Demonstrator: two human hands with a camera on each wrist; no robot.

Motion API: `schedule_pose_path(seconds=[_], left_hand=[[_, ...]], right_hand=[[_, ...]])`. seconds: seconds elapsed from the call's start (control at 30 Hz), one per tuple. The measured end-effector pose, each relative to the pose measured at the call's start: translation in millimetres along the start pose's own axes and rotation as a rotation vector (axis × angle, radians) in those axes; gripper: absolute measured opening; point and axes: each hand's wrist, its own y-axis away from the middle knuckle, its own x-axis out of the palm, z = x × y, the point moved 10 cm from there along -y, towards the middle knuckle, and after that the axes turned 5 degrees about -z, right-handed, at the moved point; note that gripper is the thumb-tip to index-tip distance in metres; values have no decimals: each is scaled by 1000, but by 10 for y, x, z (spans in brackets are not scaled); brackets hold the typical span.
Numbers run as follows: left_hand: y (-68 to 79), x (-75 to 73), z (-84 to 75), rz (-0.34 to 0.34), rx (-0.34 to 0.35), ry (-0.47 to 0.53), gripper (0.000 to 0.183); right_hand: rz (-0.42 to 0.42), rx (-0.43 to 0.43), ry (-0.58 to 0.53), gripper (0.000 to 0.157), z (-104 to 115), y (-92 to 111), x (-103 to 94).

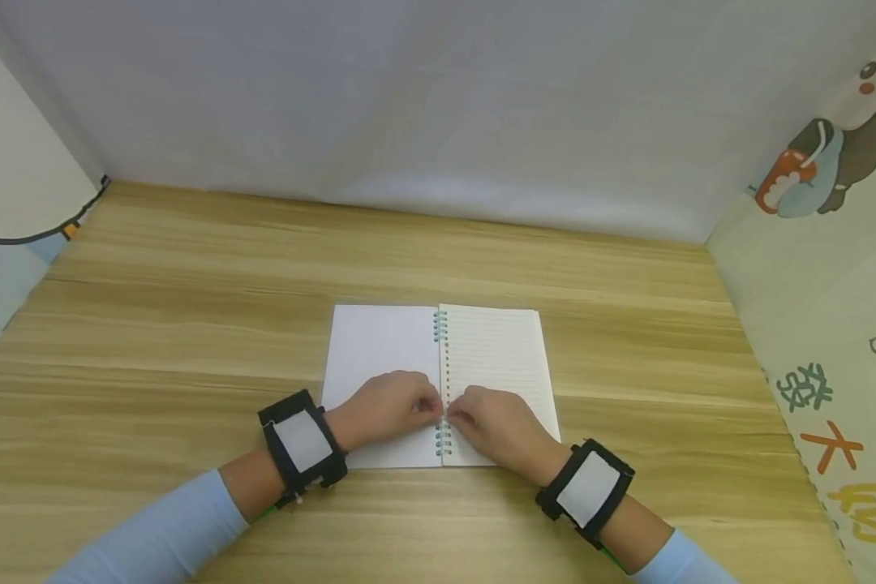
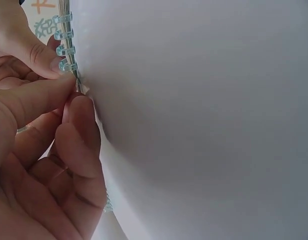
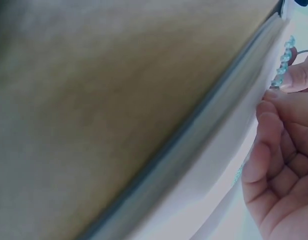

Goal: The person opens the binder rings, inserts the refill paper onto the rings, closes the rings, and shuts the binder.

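Observation:
An open ring-bound notebook (image 1: 387, 341) lies on the table, with a blank white left side and a lined right page (image 1: 500, 349). Pale green binding rings (image 1: 440, 326) show along the top of its spine, and more rings (image 1: 444, 440) at the bottom. Between these groups, a row of punched holes is visible. My left hand (image 1: 387, 410) pinches the binding at the lower spine with thumb and index finger. Right beside it, my right hand (image 1: 500, 426) pinches there too. In both wrist views the fingertips meet at the end of a row of rings; the exact piece pinched is hidden.
The wood-grain table (image 1: 190, 341) extends around the notebook. A pale curtain-like backdrop (image 1: 409, 105) stands behind it, and a printed panel (image 1: 810, 308) with cartoon figures and characters borders the right. A dark cord (image 1: 15, 240) runs at the left edge.

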Motion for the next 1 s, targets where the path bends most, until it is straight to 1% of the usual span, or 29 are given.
schedule_pose_path(seconds=[0.07,0.2,0.3,0.43,0.53,0.7,0.93,1.0], left_hand=[[5,-4,-2,-4,-3,0,10],[31,-26,22,-17,-38,9,6],[57,-26,40,-19,-59,13,6],[76,-2,25,-9,-50,19,6],[81,7,4,-6,-39,22,7],[85,1,-5,-10,-33,17,8],[174,30,-53,16,10,80,8],[189,39,-61,16,16,79,8]], right_hand=[[-5,12,1,12,-12,6,-3],[-9,34,-1,13,-23,30,-17],[1,47,-3,13,-29,55,-16],[14,35,-3,13,-9,74,-3],[11,14,-8,12,27,74,-8],[6,7,-1,12,39,76,-21],[23,-6,-5,12,69,124,-21],[25,-17,-8,11,88,133,-16]])
